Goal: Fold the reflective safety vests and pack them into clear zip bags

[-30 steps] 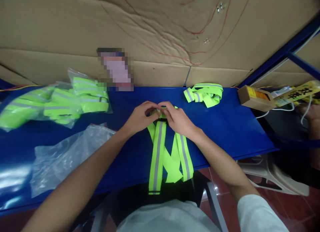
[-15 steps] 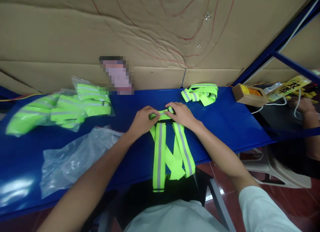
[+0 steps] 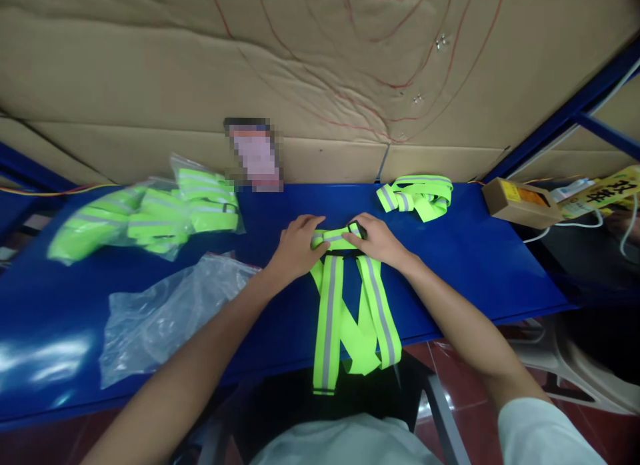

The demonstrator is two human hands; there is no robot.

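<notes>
A neon-yellow reflective harness (image 3: 329,318) with grey stripes lies over the front part of the blue table, its long straps hanging past the edge. At its upper end is a short folded section with a black buckle at the right. My left hand (image 3: 300,248) holds the left end of this section between thumb and fingers. My right hand (image 3: 381,241) grips the right end by the buckle, thumb on the front. Left of my left forearm lies a clear plastic bag (image 3: 175,311), flat and crumpled.
Several bagged reflective harnesses (image 3: 150,215) lie at the back left. A loose coiled reflective strap (image 3: 425,195) sits at the back right, near an open cardboard box (image 3: 520,203). A pixelated phone-like object (image 3: 256,155) leans against the cardboard wall (image 3: 150,71). A white chair (image 3: 575,365) stands right.
The camera view has shifted, moving the scene right and slightly down. My left fingers have straightened somewhat, and the folded section's left end shows more. Both hands stay on the harness.
</notes>
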